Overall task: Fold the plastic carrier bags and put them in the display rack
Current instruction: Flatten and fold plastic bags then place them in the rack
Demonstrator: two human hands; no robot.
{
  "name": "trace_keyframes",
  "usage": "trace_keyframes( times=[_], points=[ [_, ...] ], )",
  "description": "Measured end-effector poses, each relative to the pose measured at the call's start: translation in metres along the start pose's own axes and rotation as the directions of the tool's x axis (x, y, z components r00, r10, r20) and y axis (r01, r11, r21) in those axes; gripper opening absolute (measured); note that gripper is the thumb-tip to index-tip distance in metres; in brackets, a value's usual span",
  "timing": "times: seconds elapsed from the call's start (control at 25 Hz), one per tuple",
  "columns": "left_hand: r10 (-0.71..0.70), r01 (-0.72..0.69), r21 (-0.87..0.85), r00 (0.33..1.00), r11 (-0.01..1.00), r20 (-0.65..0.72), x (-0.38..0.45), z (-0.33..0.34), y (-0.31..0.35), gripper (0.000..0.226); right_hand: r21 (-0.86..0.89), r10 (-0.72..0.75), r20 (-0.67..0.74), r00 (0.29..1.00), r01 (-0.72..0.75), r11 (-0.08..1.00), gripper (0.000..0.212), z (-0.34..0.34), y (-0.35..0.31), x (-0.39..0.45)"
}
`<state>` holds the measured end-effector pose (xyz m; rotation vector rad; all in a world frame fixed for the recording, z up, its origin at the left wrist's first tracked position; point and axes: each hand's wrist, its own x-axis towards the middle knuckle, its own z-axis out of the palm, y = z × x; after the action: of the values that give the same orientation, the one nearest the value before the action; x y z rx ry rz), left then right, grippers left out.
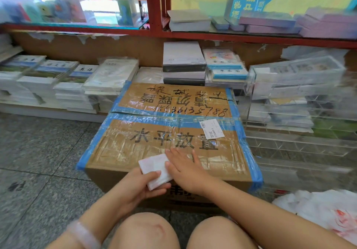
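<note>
Pinching the small white folded plastic carrier bag (156, 169) at its near corner, the left hand (139, 186) held it w/ thumb on top and curled fingers underneath, over the near edge of the big brown cardboard box sealed w/ blue and clear tape (166, 133). The right hand (186, 168) lay flat and spread, palm down, its thumb side on the bag's right edge and the rest on the box top, pressing the fold.

Risks, as judged from this view:
- Thin plastic is springy; if the right hand lifted before the crease set, the packet would prob. puff open and need refolding.
- Half the packet overhung the box edge. A loose pinch could let it slip to the grey speckled stone floor (42, 152).
- The box top was slick w/ tape, so pressing at an angle could skid the bag sideways and skew the layers.
- The clear acrylic compartment rack (289, 142) stood just beside the box on the right, well apart from the hands. Carrying the packet over w/ one hand could let it unfold mid-way; the slots looked narrow, so a fat fold might jam. Rack detail was blurred, can't tell which slots were filled.
- The heap of loose white plastic bags (318, 210) lay on the floor by the right knee; reaching across might drag some out.
</note>
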<state>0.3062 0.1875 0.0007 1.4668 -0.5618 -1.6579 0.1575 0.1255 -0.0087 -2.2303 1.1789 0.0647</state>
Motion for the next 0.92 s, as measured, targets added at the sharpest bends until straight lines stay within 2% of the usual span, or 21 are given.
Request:
trace_keyframes(
  times=[0.08,0.16,0.2,0.32,0.44,0.56,0.68,0.72,0.8,0.84,0.88,0.92],
  points=[
    [0.075,-0.077,0.068,0.997,0.995,0.029,-0.005,0.007,0.015,0.023,0.340,0.023,-0.061,0.998,-0.001,0.940,0.054,-0.015,0.000,-0.009],
    [0.136,-0.140,0.042,0.987,0.989,0.085,-0.013,0.014,0.030,0.024,0.692,0.080,-0.072,0.994,-0.008,0.722,0.056,-0.041,0.008,-0.019],
    [0.163,-0.167,0.023,0.979,0.986,0.123,-0.019,0.018,0.038,0.024,0.778,0.076,-0.051,0.996,-0.009,0.629,0.052,-0.054,0.014,-0.025],
    [0.203,-0.204,-0.022,0.952,0.979,0.228,-0.032,0.040,0.057,0.023,0.816,0.007,-0.023,1.000,0.014,0.578,0.031,-0.088,0.031,-0.045],
    [0.198,-0.201,-0.021,0.932,0.979,0.303,-0.035,0.069,0.067,0.020,0.828,-0.028,-0.050,0.998,0.057,0.558,0.030,-0.111,0.043,-0.060],
    [0.187,-0.194,-0.015,0.915,0.981,0.357,-0.024,0.113,0.076,0.022,0.814,0.040,-0.103,0.994,0.061,0.578,0.027,-0.139,0.066,-0.079],
    [0.187,-0.197,0.000,0.929,0.980,0.318,0.008,0.164,0.084,0.015,0.698,0.166,-0.257,0.952,0.064,0.714,0.009,-0.186,0.091,-0.096],
    [0.183,-0.198,0.022,0.938,0.980,0.295,0.018,0.176,0.085,0.012,0.606,0.186,-0.325,0.927,0.053,0.794,0.005,-0.206,0.097,-0.101],
    [0.143,-0.176,0.098,0.950,0.980,0.278,0.044,0.189,0.081,0.013,0.300,0.189,-0.488,0.852,-0.040,0.953,0.016,-0.251,0.118,-0.107],
    [0.124,-0.168,0.148,0.955,0.975,0.269,0.061,0.190,0.078,0.016,0.146,0.191,-0.568,0.800,-0.130,0.981,0.019,-0.275,0.132,-0.106],
    [0.172,-0.228,0.247,0.958,0.942,0.229,0.078,0.185,0.070,0.021,0.032,0.191,-0.646,0.739,-0.224,0.974,0.020,-0.298,0.147,-0.103],
    [0.280,-0.352,0.392,0.932,0.850,0.230,0.092,0.178,0.063,0.028,-0.042,0.189,-0.711,0.677,-0.309,0.950,0.020,-0.318,0.163,-0.095]
  ],
)
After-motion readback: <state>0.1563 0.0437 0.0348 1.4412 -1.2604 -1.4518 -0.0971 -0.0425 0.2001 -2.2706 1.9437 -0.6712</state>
